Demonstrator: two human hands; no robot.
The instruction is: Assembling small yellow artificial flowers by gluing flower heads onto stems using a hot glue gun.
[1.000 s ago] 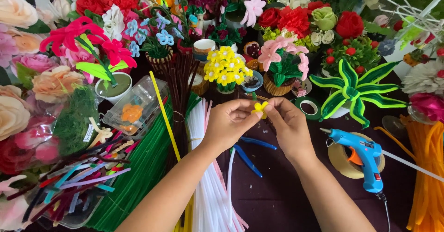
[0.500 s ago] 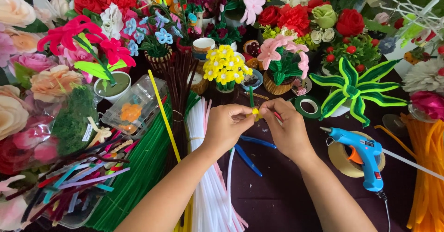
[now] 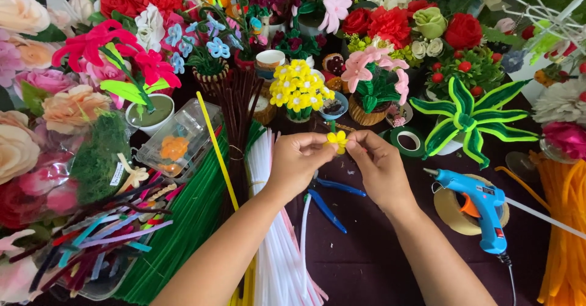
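Clear tray (image 3: 183, 138): sitting at ten o'clock, holding an orange blossom.
Left hand (image 3: 299, 162): pinching a small yellow pipe-cleaner flower (image 3: 336, 139) at twelve o'clock.
Right hand (image 3: 378, 162): fingertips closing on the same flower.
Wicker pot (image 3: 366, 115): holding pink blooms.
Change: flower's petals now facing up, opened.

I am seeing a small yellow flower (image 3: 336, 139) being held up above the dark tabletop (image 3: 366, 251), pinched between the fingertips of my left hand (image 3: 299, 159) and my right hand (image 3: 377, 162). Its rounded petals are spreading open and facing up toward me, fuzzy like bent pipe cleaner. A thin green stem (image 3: 332, 125) is poking out just behind it, pointing away from me.
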